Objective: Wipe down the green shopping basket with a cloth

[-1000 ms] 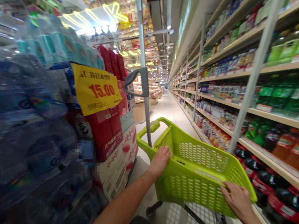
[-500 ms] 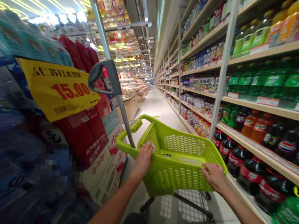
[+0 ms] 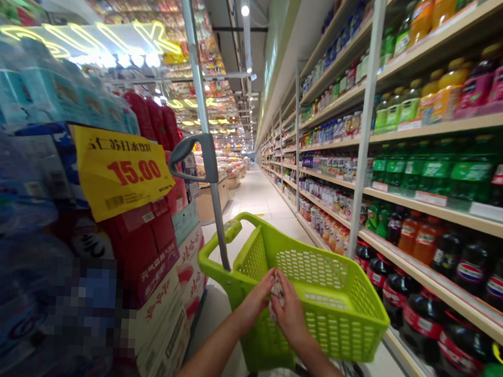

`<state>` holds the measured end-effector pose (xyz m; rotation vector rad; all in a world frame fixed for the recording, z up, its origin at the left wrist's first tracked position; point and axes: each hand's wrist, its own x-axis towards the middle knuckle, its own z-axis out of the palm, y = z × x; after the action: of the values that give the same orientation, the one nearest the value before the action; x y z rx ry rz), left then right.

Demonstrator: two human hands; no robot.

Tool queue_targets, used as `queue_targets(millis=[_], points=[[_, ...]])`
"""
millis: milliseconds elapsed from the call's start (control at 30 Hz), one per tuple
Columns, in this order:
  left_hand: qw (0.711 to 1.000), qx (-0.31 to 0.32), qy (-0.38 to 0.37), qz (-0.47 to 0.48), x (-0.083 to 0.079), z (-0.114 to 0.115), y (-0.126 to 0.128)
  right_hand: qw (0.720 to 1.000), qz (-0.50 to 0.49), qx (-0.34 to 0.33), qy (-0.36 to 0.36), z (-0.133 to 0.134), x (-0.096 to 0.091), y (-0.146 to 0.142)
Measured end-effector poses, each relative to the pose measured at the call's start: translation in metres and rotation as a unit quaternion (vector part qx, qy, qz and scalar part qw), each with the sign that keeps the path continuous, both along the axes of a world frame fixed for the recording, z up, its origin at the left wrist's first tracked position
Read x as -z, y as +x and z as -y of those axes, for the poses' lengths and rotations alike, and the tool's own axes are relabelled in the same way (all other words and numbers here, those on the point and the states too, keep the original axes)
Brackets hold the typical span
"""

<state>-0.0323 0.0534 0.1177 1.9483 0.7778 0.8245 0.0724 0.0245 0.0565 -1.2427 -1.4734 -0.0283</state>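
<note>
My left hand point(image 3: 256, 299) and my right hand point(image 3: 290, 311) meet in front of the near side of a lime-green shopping cart point(image 3: 332, 333). Between their closed fingers is a crumpled whitish tissue point(image 3: 276, 291), mostly covered by the hands; whether it is paper or cloth cannot be told. The cart's perforated basket holds nothing that I can see. A metal pole with a grey grip point(image 3: 208, 158) rises at the cart's handle end. The hands appear just above or beside the cart's rim, and contact with it is unclear.
Shelves of bottled drinks point(image 3: 429, 170) line the right side, with large cola bottles point(image 3: 424, 318) at the bottom. Stacked drink boxes point(image 3: 164, 313) and a yellow price sign point(image 3: 126, 173) stand close on the left. A pale aisle floor point(image 3: 268, 192) runs ahead.
My right hand has left the cart's right rim and come to my left hand. Both now grip the tissue, where before a bit of white showed at the left fingers. The view has shifted slightly.
</note>
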Motion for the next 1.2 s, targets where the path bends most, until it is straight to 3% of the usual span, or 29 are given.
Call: queue_targets(millis=[33,100,200,267,367,467,600,667,733,800,967,1067,1200], points=[[0.999,-0.016,0.032,-0.013,-0.005,-0.002,-0.016,1.000,-0.004,0.006,0.012,-0.003,-0.005,-0.004],[0.979,-0.123,0.161,-0.022,-0.010,-0.011,-0.048,0.999,0.008,0.016,0.026,-0.007,-0.015,-0.012],[0.900,-0.290,0.324,-0.041,-0.010,-0.031,-0.079,0.997,0.044,0.045,0.034,-0.016,-0.026,-0.031],[0.865,-0.332,0.359,-0.113,-0.007,-0.043,-0.086,0.994,0.072,0.072,0.030,-0.026,-0.030,-0.046],[0.842,-0.313,0.370,-0.239,-0.005,-0.051,-0.081,0.989,0.122,0.082,0.019,-0.043,-0.030,-0.059],[0.832,-0.283,0.376,-0.295,-0.011,-0.048,-0.072,0.984,0.169,0.054,0.002,-0.047,-0.021,-0.045],[0.828,-0.286,0.386,-0.290,-0.014,-0.039,-0.065,0.976,0.207,0.064,-0.024,-0.016,0.012,0.034],[0.828,-0.287,0.391,-0.283,-0.012,-0.036,-0.060,0.974,0.194,0.114,-0.034,0.007,0.031,0.078],[0.827,-0.295,0.390,-0.278,-0.009,-0.034,-0.055,0.971,0.161,0.169,-0.044,0.023,0.043,0.100],[0.824,-0.307,0.390,-0.271,-0.007,-0.033,-0.048,0.974,0.142,0.170,-0.042,0.024,0.043,0.092],[0.817,-0.314,0.405,-0.265,-0.003,-0.030,-0.036,0.985,0.155,0.081,-0.012,-0.007,0.017,0.032],[0.814,-0.321,0.399,-0.272,-0.003,-0.029,-0.034,0.987,0.151,0.054,-0.009,0.001,0.018,0.055],[0.826,-0.325,0.379,-0.261,-0.002,-0.032,-0.034,0.989,0.065,0.122,-0.046,0.027,0.027,0.116]])
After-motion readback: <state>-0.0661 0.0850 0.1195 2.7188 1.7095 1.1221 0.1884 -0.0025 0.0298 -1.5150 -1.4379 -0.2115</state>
